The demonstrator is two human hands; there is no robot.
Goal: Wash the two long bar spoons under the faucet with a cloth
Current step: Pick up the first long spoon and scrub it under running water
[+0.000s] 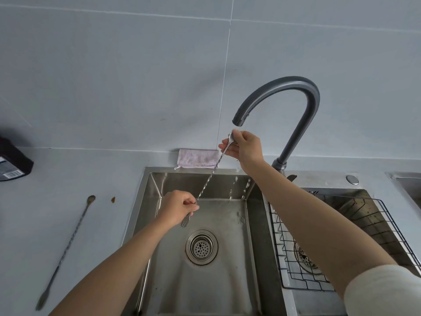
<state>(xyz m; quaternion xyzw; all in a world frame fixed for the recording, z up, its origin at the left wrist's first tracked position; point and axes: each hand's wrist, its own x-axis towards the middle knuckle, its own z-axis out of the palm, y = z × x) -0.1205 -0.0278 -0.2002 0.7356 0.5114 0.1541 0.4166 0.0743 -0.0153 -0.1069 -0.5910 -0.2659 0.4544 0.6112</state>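
Note:
I hold one long twisted bar spoon (210, 176) slanted over the left sink basin (227, 281). My right hand (245, 147) pinches its bowl end just below the grey faucet (293, 87) spout, where water runs and splashes down. My left hand (178, 207) grips the lower, forked end. The second bar spoon (68, 245) lies on the counter to the left of the sink, bowl end away from me. A folded pale pink cloth (197, 158) rests on the counter behind the sink, untouched.
The drain strainer (201, 247) sits in the left basin's floor. A black wire rack (319, 247) fills the right basin. A dark container with a barcode label (13, 163) stands at the far left. A small brown stain (112, 199) marks the counter.

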